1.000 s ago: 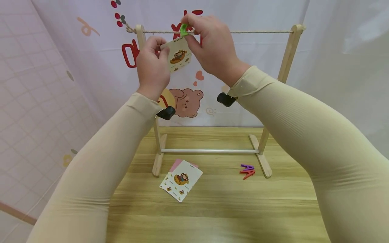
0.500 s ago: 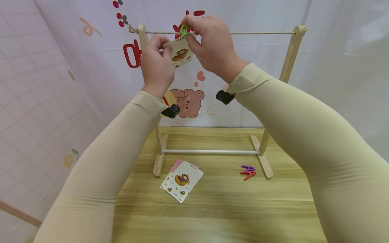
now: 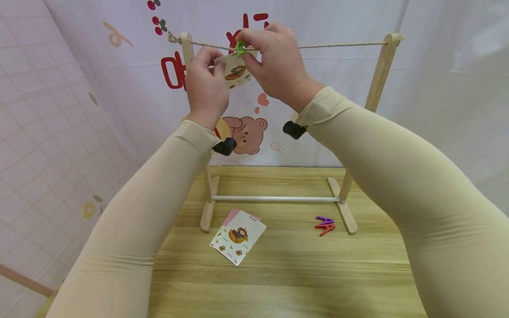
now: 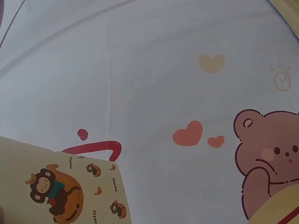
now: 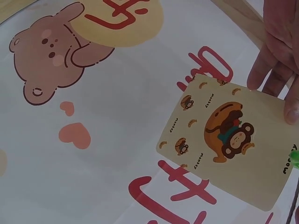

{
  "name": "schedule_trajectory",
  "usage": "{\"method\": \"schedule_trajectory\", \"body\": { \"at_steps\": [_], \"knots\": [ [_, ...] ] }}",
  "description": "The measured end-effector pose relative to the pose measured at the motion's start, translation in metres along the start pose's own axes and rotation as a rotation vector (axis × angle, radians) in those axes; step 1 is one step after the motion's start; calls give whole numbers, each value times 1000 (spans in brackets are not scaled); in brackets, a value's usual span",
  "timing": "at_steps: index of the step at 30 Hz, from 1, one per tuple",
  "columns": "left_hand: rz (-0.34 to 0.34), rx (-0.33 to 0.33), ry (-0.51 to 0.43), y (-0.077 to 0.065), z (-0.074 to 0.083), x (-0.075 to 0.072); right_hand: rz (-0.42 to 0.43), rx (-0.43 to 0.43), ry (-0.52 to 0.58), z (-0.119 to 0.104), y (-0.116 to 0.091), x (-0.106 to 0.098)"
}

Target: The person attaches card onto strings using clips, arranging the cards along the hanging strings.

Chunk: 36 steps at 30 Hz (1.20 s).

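My left hand pinches the left edge of a cream card printed with a monkey on a banana. Thumb and fingers of my right hand squeeze a green clothespin at the rope, right at the card's top edge. The rope dips at that spot. In the right wrist view the card's printed face shows whole, with the left hand's fingers at one side and a bit of the green clothespin at its end. The left wrist view holds part of the card.
The rope runs between two wooden posts joined low down by a white rod. On the wooden table lie a similar monkey card over a pink one, plus purple and red clothespins. A printed curtain hangs behind.
My left hand has shifted slightly right with the card. My right hand and the green clothespin have come down a little, and the rope, straight before, now sags there.
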State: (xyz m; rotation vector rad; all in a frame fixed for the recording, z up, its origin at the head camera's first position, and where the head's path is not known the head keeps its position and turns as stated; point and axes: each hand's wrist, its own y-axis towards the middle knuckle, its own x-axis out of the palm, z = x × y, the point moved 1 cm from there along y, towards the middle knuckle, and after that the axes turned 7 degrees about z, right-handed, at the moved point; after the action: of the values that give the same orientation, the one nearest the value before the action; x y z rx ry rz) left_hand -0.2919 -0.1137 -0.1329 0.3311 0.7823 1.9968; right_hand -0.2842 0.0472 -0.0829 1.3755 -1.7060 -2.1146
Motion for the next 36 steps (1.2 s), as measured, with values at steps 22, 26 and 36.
{"method": "schedule_trajectory", "body": {
  "at_steps": [22, 26, 36],
  "knots": [
    [-23, 11, 1, -7, -4, 2, -18, 6, -11, 1, -10, 8],
    [-20, 31, 15, -8, -5, 3, -27, 3, -9, 2, -11, 10],
    [-17, 52, 32, -9, -6, 2, -41, -3, 13, 2, -12, 11]
  ]
}}
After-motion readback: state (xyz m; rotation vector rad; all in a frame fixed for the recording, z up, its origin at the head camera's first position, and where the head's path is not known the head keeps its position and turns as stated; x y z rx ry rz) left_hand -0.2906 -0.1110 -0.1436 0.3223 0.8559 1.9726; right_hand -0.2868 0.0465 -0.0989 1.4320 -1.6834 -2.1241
